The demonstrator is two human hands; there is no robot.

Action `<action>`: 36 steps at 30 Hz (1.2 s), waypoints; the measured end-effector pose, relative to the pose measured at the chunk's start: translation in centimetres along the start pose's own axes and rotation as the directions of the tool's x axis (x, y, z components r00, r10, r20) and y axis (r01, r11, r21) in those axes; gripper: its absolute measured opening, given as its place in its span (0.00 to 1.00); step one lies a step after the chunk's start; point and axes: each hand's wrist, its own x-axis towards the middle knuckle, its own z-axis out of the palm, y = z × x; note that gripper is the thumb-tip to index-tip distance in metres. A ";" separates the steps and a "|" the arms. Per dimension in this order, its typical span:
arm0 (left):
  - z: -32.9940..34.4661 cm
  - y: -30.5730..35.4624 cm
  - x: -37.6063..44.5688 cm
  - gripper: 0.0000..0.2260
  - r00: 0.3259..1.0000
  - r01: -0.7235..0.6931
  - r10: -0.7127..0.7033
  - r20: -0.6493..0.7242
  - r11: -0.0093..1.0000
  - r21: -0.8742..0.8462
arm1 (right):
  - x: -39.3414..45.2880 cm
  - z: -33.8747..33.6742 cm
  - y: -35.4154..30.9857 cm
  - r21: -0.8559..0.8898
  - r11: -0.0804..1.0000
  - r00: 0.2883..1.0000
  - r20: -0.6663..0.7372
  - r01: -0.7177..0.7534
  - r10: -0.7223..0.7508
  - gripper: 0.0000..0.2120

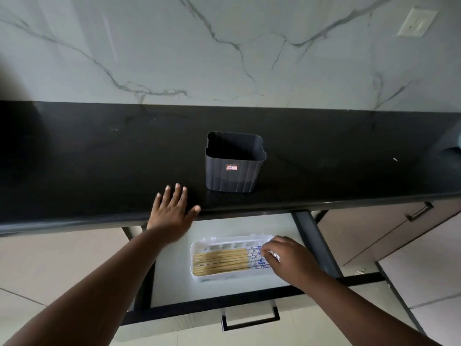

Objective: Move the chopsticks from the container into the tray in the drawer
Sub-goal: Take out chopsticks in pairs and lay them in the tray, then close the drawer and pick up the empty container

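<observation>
**Chopsticks in the tray, container on the counter**

The chopsticks [230, 261] lie side by side in the white tray [199, 277], which sits on the pale floor of the open drawer [174, 290]. Their plain wooden ends point left; their blue-and-white patterned ends point right.

The right hand [287, 257] reaches down into the drawer and rests at the tray's right end, over the patterned tips. Its fingers are bent downward and touch the chopstick ends (whether they actually pinch any of them cannot be told, since the fingertips blur against the pattern).

The left hand [172, 208] is spread wide, fingers straight and splayed, thumb out to the right. It lies over the front edge of the black counter [99, 158], holding nothing.

The container [233, 162], a dark square tub with a small red label on its front wall, stands upright on the counter, right of the left hand and apart from it. What shows of its inside is dark and bare.

Behind the counter rises a white marbled wall [224, 46] with grey veins, and an outlet plate [416, 21] at upper right. The drawer's front carries a dark handle [250, 319]; a neighbouring cabinet [386, 233] to the right has a handle of its own.
</observation>
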 end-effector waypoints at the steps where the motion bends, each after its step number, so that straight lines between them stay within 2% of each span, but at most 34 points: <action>1: 0.5 0.4 -1.6 0.36 1.000 0.005 -0.004 0.013 0.999 -0.051 | -0.4 -0.2 0.1 -0.011 1.000 0.999 -0.027 0.017 -0.017 0.05; 3: 1.4 1.6 -4.9 0.38 0.999 0.024 -0.017 0.045 0.985 -0.171 | -1.2 -0.7 0.2 -0.018 0.998 0.996 -0.051 0.065 -0.066 0.06; 5: 2.1 3.3 -8.1 0.38 0.997 0.042 -0.025 0.079 0.975 -0.218 | -2.1 -1.3 0.2 -0.008 0.993 0.991 -0.062 0.117 -0.118 0.07; 10: 4.0 7.5 -15.5 0.38 1.000 0.000 0.000 0.003 0.999 -0.040 | -6.2 -2.8 0.1 -0.041 0.958 0.955 -0.076 0.284 -0.287 0.07; 12: 4.8 8.5 -17.8 0.38 0.999 -0.025 0.027 -0.032 0.998 0.050 | -8.5 -2.8 0.3 -0.100 0.945 0.946 -0.056 0.312 -0.318 0.10; 16: 5.4 9.1 -21.9 0.39 0.998 -0.021 0.029 -0.050 0.989 0.146 | -12.3 -2.6 0.8 -0.203 0.944 0.965 0.037 0.260 -0.258 0.22; 20: 5.0 8.8 -24.6 0.38 0.998 0.001 -0.014 0.069 0.982 0.187 | -14.6 -2.5 1.1 -0.334 0.915 0.974 0.095 0.226 -0.206 0.29; 24: 5.1 8.5 -24.9 0.42 0.998 0.015 -0.027 0.059 0.981 0.196 | -14.7 -2.3 1.8 -0.369 0.916 0.985 0.121 0.156 -0.119 0.34; 28: 7.1 8.1 -24.3 0.45 0.997 0.063 -0.073 0.036 0.975 0.212 | -14.1 -0.6 2.9 -0.324 0.936 0.965 0.258 0.137 -0.052 0.37; 31: 7.7 8.3 -24.0 0.47 0.993 0.102 -0.110 0.031 0.973 0.205 | -14.0 0.2 3.0 -0.317 0.942 0.971 0.237 0.112 -0.036 0.39; 33: 7.9 8.2 -23.9 0.48 0.994 0.101 -0.106 0.019 0.978 0.184 | -14.1 0.2 3.0 -0.318 0.937 0.987 0.123 0.141 -0.106 0.44; 36: 8.0 7.8 -23.3 0.48 0.995 0.097 -0.100 0.008 0.979 0.179 | -13.8 -0.3 2.6 -0.346 0.929 0.989 0.111 0.131 -0.099 0.46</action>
